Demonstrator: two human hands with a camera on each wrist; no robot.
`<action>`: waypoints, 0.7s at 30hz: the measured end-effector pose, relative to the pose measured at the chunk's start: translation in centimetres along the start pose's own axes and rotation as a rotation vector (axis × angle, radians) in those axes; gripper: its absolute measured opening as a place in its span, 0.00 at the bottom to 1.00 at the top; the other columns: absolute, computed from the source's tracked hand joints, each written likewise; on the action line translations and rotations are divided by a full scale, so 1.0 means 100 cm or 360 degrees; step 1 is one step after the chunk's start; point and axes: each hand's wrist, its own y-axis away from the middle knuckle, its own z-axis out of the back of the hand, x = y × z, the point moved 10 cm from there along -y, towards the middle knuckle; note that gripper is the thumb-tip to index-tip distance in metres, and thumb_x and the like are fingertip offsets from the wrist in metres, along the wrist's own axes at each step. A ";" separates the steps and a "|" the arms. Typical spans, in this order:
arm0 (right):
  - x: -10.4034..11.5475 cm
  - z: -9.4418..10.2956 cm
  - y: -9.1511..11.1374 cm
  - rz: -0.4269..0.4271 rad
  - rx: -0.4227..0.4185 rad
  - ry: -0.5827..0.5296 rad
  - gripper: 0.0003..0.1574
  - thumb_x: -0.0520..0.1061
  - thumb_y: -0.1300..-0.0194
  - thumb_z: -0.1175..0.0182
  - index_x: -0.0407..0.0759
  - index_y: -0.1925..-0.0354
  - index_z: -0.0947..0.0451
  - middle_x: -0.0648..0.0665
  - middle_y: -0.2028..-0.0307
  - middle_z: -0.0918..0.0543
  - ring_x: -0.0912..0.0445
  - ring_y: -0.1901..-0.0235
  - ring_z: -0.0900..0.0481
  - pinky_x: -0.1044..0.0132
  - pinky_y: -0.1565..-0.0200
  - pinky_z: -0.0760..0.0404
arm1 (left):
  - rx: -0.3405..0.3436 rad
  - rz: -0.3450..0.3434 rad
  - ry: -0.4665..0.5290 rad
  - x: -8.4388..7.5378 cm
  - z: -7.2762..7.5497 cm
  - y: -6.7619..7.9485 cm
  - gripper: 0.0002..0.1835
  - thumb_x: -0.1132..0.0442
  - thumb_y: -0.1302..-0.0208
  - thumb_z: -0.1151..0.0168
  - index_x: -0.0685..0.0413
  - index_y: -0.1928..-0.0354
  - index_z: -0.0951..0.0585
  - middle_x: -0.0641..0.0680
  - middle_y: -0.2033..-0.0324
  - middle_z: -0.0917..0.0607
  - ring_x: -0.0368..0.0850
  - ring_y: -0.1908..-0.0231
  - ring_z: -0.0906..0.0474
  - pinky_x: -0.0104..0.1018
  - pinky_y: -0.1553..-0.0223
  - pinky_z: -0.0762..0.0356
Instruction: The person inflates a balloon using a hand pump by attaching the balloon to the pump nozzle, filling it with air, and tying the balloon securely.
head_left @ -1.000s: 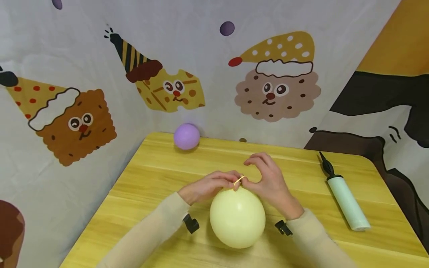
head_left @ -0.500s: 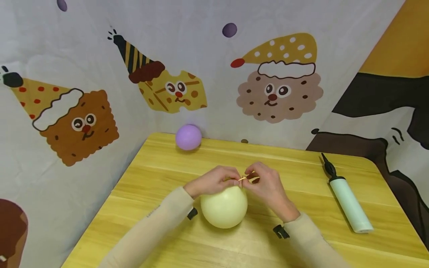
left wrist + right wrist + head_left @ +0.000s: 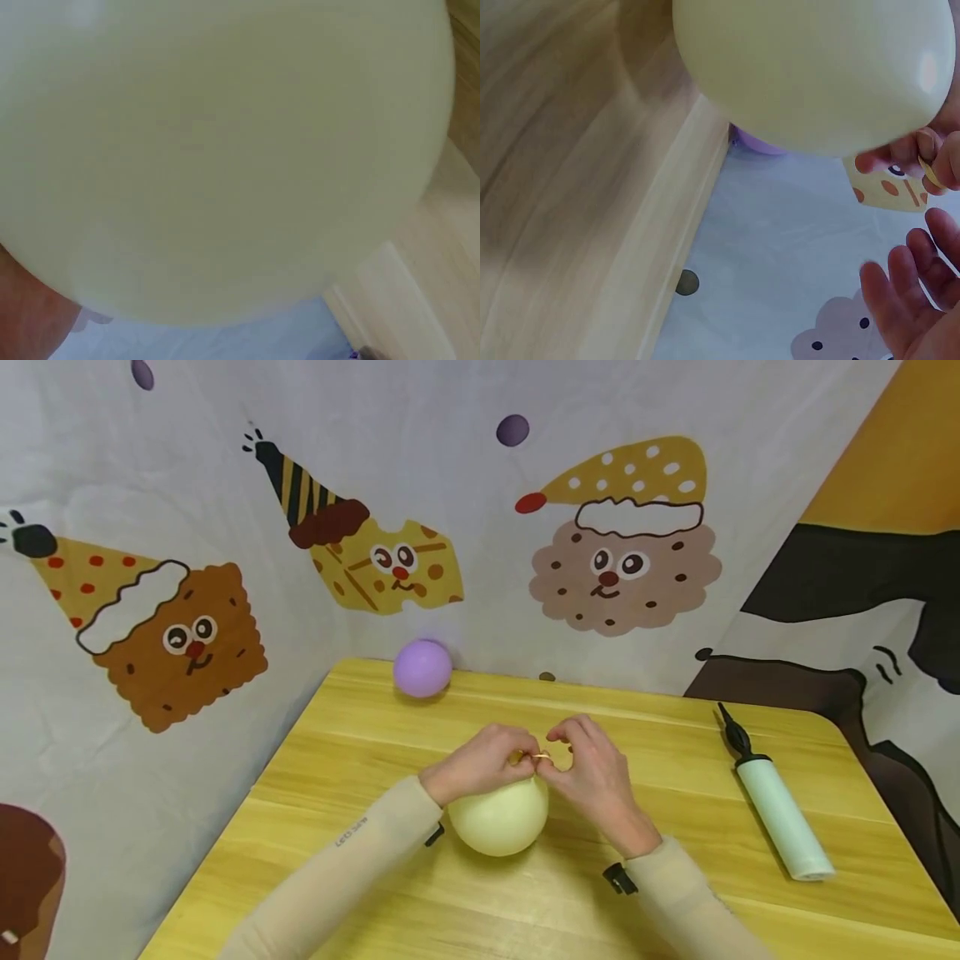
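Note:
A pale yellow inflated balloon [image 3: 501, 820] hangs below my hands over the wooden table; it fills most of the left wrist view. My left hand [image 3: 480, 766] pinches the balloon near its neck, the fingers curled over its top. The balloon's stretched neck [image 3: 542, 756] spans the small gap between the two hands. My right hand [image 3: 597, 778] pinches the neck from the other side with thumb and a fingertip. Its other fingers [image 3: 904, 281] stand spread and bent away from the balloon in the right wrist view.
A small purple balloon [image 3: 422, 668] sits at the table's back left edge. On the right lies a mint-green hand pump [image 3: 783, 818] with a black nozzle. A printed cartoon cloth [image 3: 480, 460] hangs behind the wooden table [image 3: 322, 760].
The yellow balloon has swung left and away from me, below my left hand. My left hand has turned over its top, and my right hand has shifted slightly while staying at the neck.

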 end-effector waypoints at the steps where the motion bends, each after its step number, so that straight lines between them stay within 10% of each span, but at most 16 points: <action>1: 0.000 -0.001 0.000 -0.0011 0.0001 0.0011 0.19 0.43 0.50 0.22 0.44 0.62 0.20 0.46 0.61 0.19 0.50 0.65 0.22 0.58 0.69 0.21 | -0.0022 0.0001 -0.0017 0.000 0.001 0.001 0.06 0.70 0.32 0.38 0.54 0.63 0.14 0.49 0.65 0.17 0.38 0.67 0.26 0.26 0.64 0.26; 12: 0.005 -0.005 0.004 0.0060 -0.0114 0.0068 0.16 0.39 0.53 0.23 0.41 0.65 0.19 0.44 0.65 0.18 0.43 0.64 0.22 0.50 0.63 0.24 | -0.0149 0.0249 -0.0045 0.009 0.005 0.005 0.06 0.69 0.36 0.32 0.56 0.60 0.10 0.52 0.62 0.14 0.43 0.61 0.20 0.32 0.58 0.22; 21: 0.001 -0.009 0.002 -0.0048 -0.0015 -0.0109 0.16 0.37 0.47 0.28 0.41 0.60 0.22 0.49 0.71 0.19 0.57 0.76 0.21 0.63 0.74 0.24 | -0.0222 0.0336 0.0039 0.012 0.011 0.004 0.05 0.71 0.41 0.29 0.56 0.63 0.10 0.51 0.66 0.11 0.44 0.63 0.18 0.35 0.54 0.19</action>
